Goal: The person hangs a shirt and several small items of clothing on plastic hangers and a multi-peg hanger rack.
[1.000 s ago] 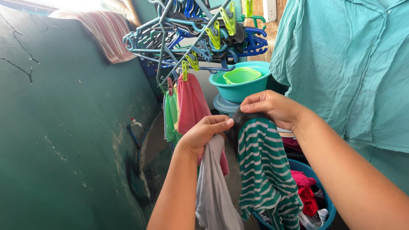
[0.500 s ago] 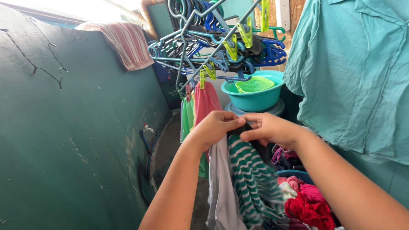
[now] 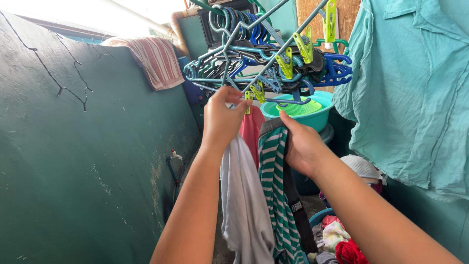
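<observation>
My left hand (image 3: pixel 222 117) is raised under a hanging clip rack (image 3: pixel 273 54) and pinches the top of a pale grey cloth (image 3: pixel 244 205) beside a yellow-green clothespin (image 3: pixel 250 95). My right hand (image 3: pixel 303 144) grips the upper edge of a green-and-white striped garment (image 3: pixel 276 195) with a dark band, just below the rack. A pink garment (image 3: pixel 251 129) hangs behind the two cloths. The rack carries several blue and teal hangers and green pegs.
A dark green wall (image 3: pixel 88 161) runs along the left with a striped towel (image 3: pixel 156 58) draped over its top. A teal shirt (image 3: pixel 415 93) hangs at right. A teal basin (image 3: pixel 312 115) sits behind the rack. A blue basket (image 3: pixel 317 217) of mixed clothes stands below right.
Both hands have risen with the cloths toward the rack. My left hand moved up to the pegs, and the hands have come apart slightly.
</observation>
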